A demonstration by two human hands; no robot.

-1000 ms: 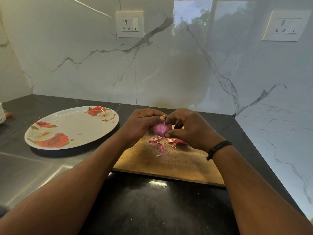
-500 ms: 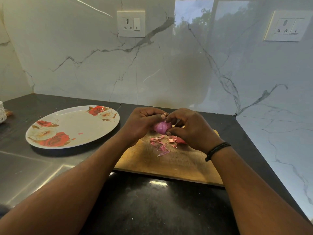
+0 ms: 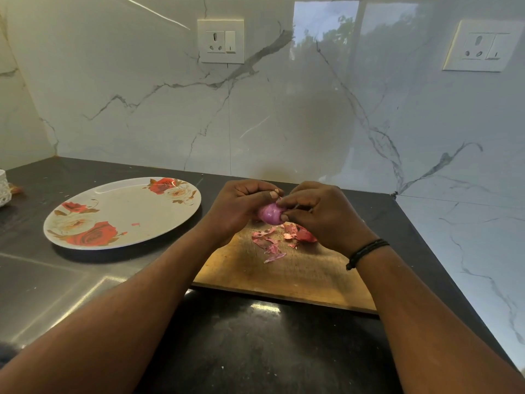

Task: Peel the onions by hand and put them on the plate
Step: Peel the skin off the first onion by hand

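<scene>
A small pink-purple onion (image 3: 270,214) sits between both my hands, just above the far end of a wooden cutting board (image 3: 295,275). My left hand (image 3: 241,207) cups it from the left. My right hand (image 3: 321,211) pinches at its top and right side with thumb and fingertips. Loose red-pink peel scraps (image 3: 277,240) lie on the board under the hands. The white plate with red roses (image 3: 122,213) stands to the left on the dark counter, with only a tiny pink scrap on it.
The marble wall runs close behind the board and down the right side of the dark counter (image 3: 255,342). A white patterned cup (image 3: 4,187) shows at the far left edge. A steel surface (image 3: 42,291) lies at the near left.
The onion has turned a little in my hands, showing more of its smooth pink side. My right fingers have shifted onto its top. Hands stay over the board.
</scene>
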